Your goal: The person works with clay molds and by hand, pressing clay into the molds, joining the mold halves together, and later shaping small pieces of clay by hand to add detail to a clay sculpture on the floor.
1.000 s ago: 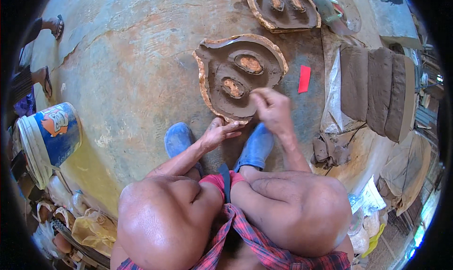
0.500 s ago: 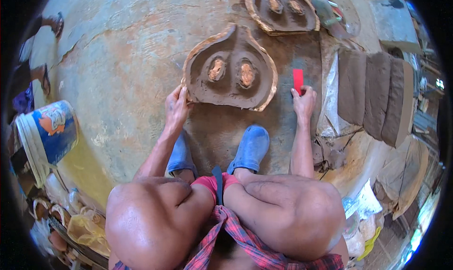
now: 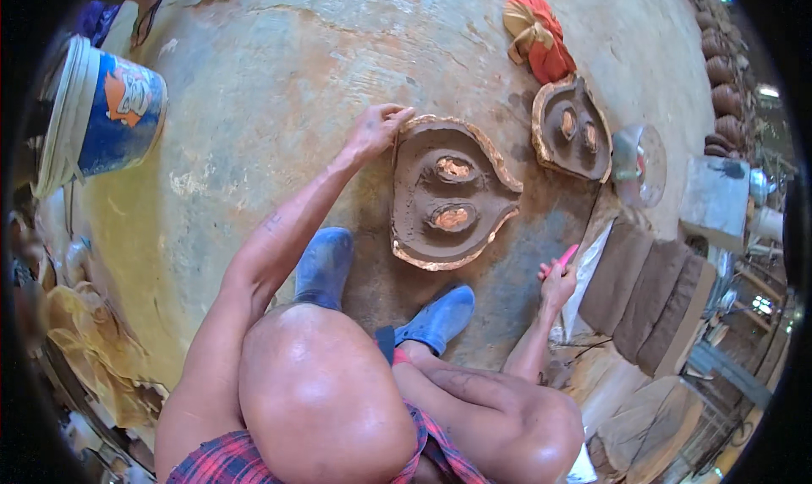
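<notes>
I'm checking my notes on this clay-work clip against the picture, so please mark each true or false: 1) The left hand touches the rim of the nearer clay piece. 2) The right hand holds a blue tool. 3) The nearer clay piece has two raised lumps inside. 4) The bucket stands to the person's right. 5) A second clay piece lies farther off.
1) True: the left hand rests its fingertips on the rim of the nearer clay piece.
2) False: the right hand holds a red tool.
3) True.
4) False: the bucket stands to the person's left.
5) True: the second clay piece lies beyond, near an orange cloth.
</notes>
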Tool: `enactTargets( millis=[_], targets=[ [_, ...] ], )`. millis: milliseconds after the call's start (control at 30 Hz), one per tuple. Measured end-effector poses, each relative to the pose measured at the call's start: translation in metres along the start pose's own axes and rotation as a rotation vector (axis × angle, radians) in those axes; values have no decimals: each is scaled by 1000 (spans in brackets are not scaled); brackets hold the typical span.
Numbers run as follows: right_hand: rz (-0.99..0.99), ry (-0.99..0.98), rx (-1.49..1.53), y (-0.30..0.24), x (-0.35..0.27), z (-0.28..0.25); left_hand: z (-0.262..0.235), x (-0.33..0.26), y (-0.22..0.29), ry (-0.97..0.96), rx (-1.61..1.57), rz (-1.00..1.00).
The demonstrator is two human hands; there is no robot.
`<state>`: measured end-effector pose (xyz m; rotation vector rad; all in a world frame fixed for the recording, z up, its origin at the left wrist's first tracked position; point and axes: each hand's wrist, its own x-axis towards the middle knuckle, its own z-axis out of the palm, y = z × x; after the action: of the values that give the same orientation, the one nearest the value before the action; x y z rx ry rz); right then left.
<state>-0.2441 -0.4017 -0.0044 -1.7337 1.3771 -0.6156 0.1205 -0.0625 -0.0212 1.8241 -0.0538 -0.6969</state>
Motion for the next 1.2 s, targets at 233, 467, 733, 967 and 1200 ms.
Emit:
enactTargets(
  millis=[233, 467, 733, 967, 1200],
  targets=[
    [-292, -77, -198, -83, -23, -2, 24, -71, -46, 171, 43, 158],
    [-557, -364, -102, -215, -83, 85, 35, -75, -45, 249, 143, 209],
    [-1061, -785, -594, -260, -128, 189, 37, -81, -41, 301, 152, 199],
    [-810, -864, -552, -259, -149, 224, 34, -84, -46, 254, 125, 155],
    [-807, -821, -490, -254, -144, 216, 33, -102, -45, 193, 64, 110]
  ],
)
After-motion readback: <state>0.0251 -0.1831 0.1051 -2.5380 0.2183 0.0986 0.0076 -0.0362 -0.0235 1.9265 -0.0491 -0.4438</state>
